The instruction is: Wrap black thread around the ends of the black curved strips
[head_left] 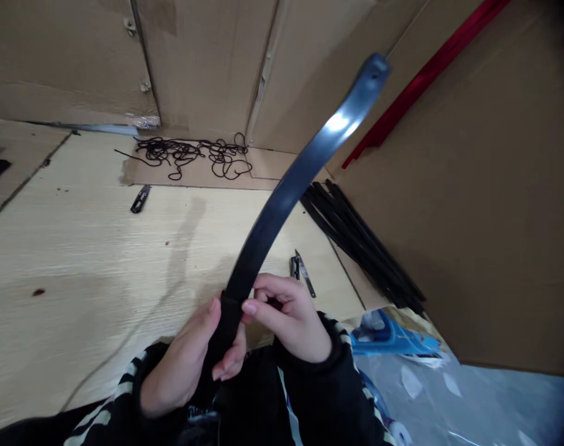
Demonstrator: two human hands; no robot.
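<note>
Head view: the left hand (182,362) closes around the glossy black strap (300,176), the right hand (286,319) pinching beside it; both keep it steady.

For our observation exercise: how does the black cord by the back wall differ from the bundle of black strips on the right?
The black cord is thin and curly, whereas the black strips are thicker and straight. The cord sprawls in a loose tangle; the strips lie side by side in a bundle. Both are black, neither held.
</note>
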